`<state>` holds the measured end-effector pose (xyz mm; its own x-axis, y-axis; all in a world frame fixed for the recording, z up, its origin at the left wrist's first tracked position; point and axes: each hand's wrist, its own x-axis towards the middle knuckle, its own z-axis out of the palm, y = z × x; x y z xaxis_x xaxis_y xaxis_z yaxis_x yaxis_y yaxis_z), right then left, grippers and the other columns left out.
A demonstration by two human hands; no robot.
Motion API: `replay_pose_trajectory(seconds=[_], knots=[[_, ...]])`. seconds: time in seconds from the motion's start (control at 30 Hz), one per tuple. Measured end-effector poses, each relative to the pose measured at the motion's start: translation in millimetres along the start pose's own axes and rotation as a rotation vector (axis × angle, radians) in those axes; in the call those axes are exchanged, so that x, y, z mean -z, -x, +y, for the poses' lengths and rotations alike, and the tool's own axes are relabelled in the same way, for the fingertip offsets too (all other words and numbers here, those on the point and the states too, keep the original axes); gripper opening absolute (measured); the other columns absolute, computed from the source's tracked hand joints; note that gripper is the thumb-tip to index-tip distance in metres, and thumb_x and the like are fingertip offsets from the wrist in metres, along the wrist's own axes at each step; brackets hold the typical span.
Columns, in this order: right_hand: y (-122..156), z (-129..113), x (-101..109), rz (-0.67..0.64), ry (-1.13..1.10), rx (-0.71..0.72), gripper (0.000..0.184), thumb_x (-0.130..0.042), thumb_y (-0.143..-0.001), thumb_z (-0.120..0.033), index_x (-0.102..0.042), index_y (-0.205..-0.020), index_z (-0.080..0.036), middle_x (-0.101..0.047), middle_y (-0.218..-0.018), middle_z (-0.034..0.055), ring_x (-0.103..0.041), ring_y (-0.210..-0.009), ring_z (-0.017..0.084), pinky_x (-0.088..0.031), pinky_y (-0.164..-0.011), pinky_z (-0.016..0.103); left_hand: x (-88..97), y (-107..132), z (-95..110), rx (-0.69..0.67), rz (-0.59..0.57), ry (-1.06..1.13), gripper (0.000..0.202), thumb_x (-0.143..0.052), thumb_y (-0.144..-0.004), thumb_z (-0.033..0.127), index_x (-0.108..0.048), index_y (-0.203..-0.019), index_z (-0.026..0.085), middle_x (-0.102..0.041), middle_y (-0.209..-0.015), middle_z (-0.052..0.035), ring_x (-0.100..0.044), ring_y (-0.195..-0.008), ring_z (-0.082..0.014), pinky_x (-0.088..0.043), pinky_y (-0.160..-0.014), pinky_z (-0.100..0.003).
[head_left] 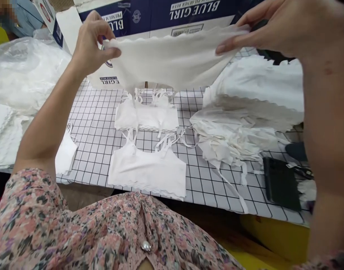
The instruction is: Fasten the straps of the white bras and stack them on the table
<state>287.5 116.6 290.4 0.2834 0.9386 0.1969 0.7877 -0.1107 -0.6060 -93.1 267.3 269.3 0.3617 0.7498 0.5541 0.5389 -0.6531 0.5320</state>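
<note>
Stretched between my two hands is a white camisole bra top (pixel 166 62), its scalloped edge up and its straps hanging down. My left hand (pixel 94 45) pinches one corner of that edge between thumb and fingers. At the other corner my right hand (pixel 262 33) grips the cloth, thumb in front. Below it on the table lies a small stack of white bra tops (pixel 146 116), straps pointing away from me. Nearer to me a second stack of white bra tops (pixel 147 168) lies flat at the table's front edge.
A pile of white garments (pixel 253 93) stands on the right of the grid-patterned tablecloth (pixel 90 146), a dark phone (pixel 281 183) in front of it. Blue and white cartons (pixel 155 17) line the back. Clear plastic bags (pixel 25 71) and more white garments (pixel 5 135) lie left.
</note>
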Motion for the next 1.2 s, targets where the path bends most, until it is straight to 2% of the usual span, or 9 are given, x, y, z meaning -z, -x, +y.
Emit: replay_pose_trajectory(seconds=[0.1,0.23,0.33,0.43,0.53,0.67,0.87,1.03,1.2], knots=[[15.6,22.7,-16.7,0.045,-0.079,0.132,0.055,-0.095,-0.066,-0.054,-0.086,-0.094,-0.007,-0.06,-0.075,-0.0081,-0.048,-0.071,0.001,-0.036,-0.061,0.025,-11.9,25.6,-16.1,0.029,-0.133,0.026,0.041,-0.102,-0.073,0.009,-0.066,-0.09,0.019,-0.067,-0.091,0.0099,-0.048,-0.07,-0.0002,-0.05,-0.063,-0.022],[36.3,82.0,-62.7,-0.071,-0.148,0.107,0.052,-0.1,-0.068,-0.05,-0.081,-0.083,-0.005,-0.063,-0.069,-0.0051,-0.043,-0.062,0.001,-0.036,-0.059,0.029,-44.2,111.0,-26.4,0.149,-0.168,0.242,0.031,-0.097,-0.083,0.017,-0.067,-0.091,0.018,-0.065,-0.07,0.01,-0.053,-0.06,-0.0023,-0.052,-0.056,-0.024],[62.4,125.3,-93.3,-0.146,-0.131,0.099,0.042,-0.103,-0.069,-0.041,-0.08,-0.081,-0.007,-0.067,-0.066,-0.003,-0.045,-0.062,0.004,-0.039,-0.06,0.031,-58.0,178.9,-10.5,0.23,-0.145,0.343,0.013,-0.086,-0.089,0.023,-0.075,-0.091,0.016,-0.072,-0.073,0.002,-0.071,-0.065,-0.0107,-0.062,-0.062,-0.028],[109.0,152.2,-106.0,-0.069,-0.143,0.297,0.031,-0.104,-0.071,-0.035,-0.081,-0.081,-0.016,-0.077,-0.078,0.0035,-0.06,-0.074,0.013,-0.05,-0.071,0.035,-53.3,235.0,17.3,0.218,-0.118,0.308,0.005,-0.082,-0.09,0.022,-0.082,-0.095,0.019,-0.079,-0.084,-0.0025,-0.079,-0.075,-0.0152,-0.068,-0.07,-0.031],[171.0,161.6,-108.4,0.035,-0.18,0.52,0.02,-0.091,-0.089,-0.043,-0.082,-0.087,-0.025,-0.08,-0.085,0.0044,-0.067,-0.081,0.021,-0.055,-0.079,0.043,-42.2,287.1,41.3,0.151,-0.168,0.169,0.015,-0.076,-0.095,0.017,-0.085,-0.103,0.026,-0.085,-0.097,-0.0026,-0.083,-0.09,-0.0179,-0.07,-0.078,-0.034],[237.3,165.1,-118.6,-0.042,-0.125,0.604,0.02,-0.071,-0.102,-0.038,-0.08,-0.087,-0.027,-0.078,-0.086,0.0054,-0.068,-0.083,0.026,-0.056,-0.077,0.047,-41.7,348.4,52.7,0.075,-0.236,0.089,0.027,-0.066,-0.098,0.009,-0.083,-0.109,0.026,-0.087,-0.117,-0.0031,-0.084,-0.111,-0.0202,-0.071,-0.096,-0.04],[280.6,174.3,-128.0,-0.111,-0.018,0.438,0.02,-0.068,-0.103,-0.036,-0.08,-0.088,-0.03,-0.078,-0.095,0.0076,-0.07,-0.092,0.029,-0.057,-0.09,0.055,-48.6,391.8,53.8,0.058,-0.225,0.031,0.027,-0.066,-0.1,0.008,-0.081,-0.113,0.025,-0.086,-0.126,-0.0051,-0.083,-0.117,-0.0217,-0.07,-0.101,-0.04],[314.8,183.4,-130.0,-0.083,0.038,0.503,0.021,-0.065,-0.101,-0.027,-0.081,-0.088,-0.03,-0.078,-0.092,0.0069,-0.069,-0.089,0.028,-0.056,-0.097,0.059,-52.1,413.6,59.9,0.001,-0.235,0.024,0.025,-0.063,-0.102,0.008,-0.079,-0.114,0.023,-0.086,-0.125,-0.0086,-0.083,-0.114,-0.0219,-0.07,-0.097,-0.041],[331.5,195.9,-133.5,-0.168,0.04,0.452,0.022,-0.062,-0.1,-0.026,-0.082,-0.091,-0.031,-0.078,-0.096,0.0073,-0.067,-0.091,0.028,-0.053,-0.106,0.063,-55.1,430.3,61.2,0.025,-0.275,0.029,0.023,-0.064,-0.104,0.013,-0.08,-0.115,0.025,-0.086,-0.123,-0.0097,-0.083,-0.11,-0.0235,-0.07,-0.095,-0.044]])
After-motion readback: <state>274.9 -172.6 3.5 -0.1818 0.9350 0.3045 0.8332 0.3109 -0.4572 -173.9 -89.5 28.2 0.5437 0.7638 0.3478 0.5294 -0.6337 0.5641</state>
